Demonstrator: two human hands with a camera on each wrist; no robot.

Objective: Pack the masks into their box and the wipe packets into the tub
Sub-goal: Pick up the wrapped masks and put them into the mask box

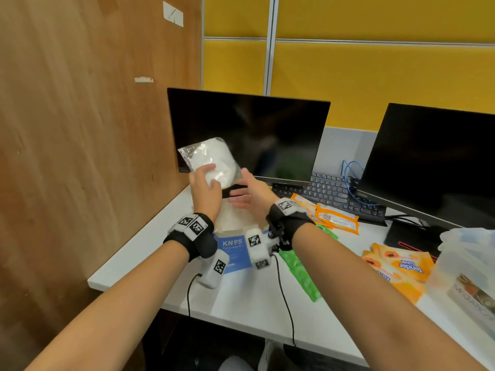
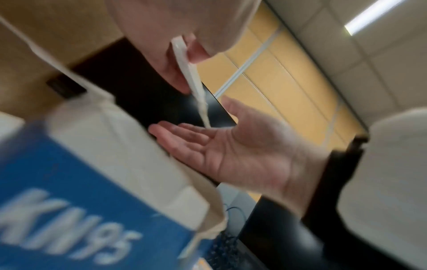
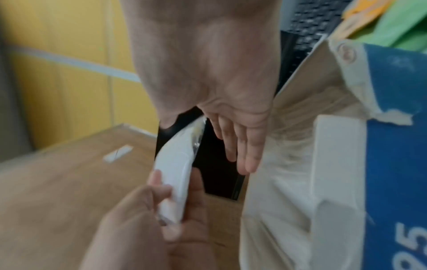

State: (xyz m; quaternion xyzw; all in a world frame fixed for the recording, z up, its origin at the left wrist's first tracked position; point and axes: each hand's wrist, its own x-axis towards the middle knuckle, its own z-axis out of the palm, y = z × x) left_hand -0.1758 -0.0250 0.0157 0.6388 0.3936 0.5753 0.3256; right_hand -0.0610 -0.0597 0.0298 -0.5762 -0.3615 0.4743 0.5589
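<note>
Left hand (image 1: 205,187) pinches bagged mask (image 1: 211,162), held up above open KN95 box (image 1: 233,247). Right hand (image 1: 250,195) just beside it, fingers straight, holding nothing. Orange wipe packets (image 1: 336,218) on bench (image 1: 249,298) right of right hand; tub (image 1: 466,266) farther right.

Even, bright indoor light; a ceiling light strip (image 2: 372,17) glows upper right. Both wrist views are motion-blurred, edges stretched.

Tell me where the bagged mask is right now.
In the head view the bagged mask is held up by the left hand, in front of the left monitor and above the open KN95 box.
</note>
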